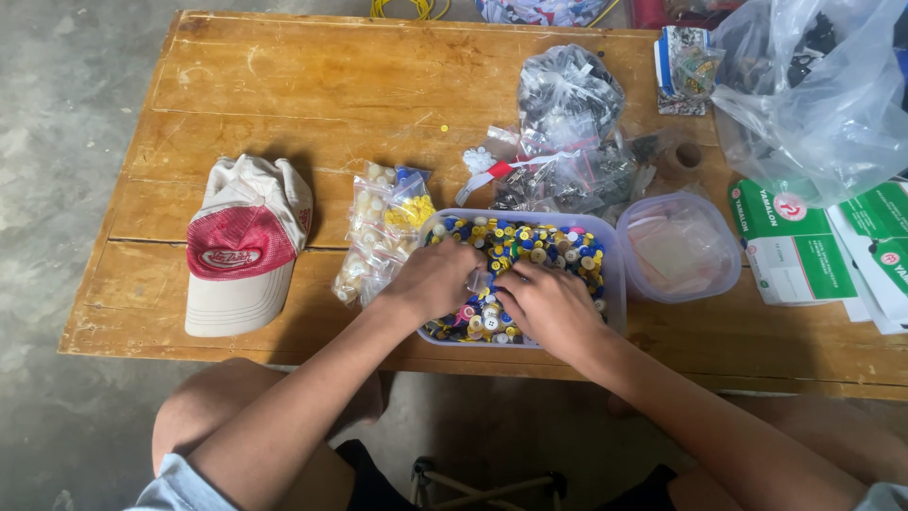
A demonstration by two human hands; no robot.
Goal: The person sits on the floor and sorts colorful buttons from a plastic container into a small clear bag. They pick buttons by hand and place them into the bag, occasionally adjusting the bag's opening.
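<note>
Buttons (530, 248) filled the plastic tub (613, 274) under both hands; left hand (437, 278) and right hand (547, 305) lay curled among them, seemingly sorting, what they pinched hidden. Picking one would need fingertip care.

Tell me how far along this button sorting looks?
Some looks done: small clear bags of sorted cream, yellow and blue buttons lie beside the tub. In hand: the left hand and right hand both dig in the tub of mixed buttons; whether either grips one is hidden. Left: the tub is full, so most remains.
</note>
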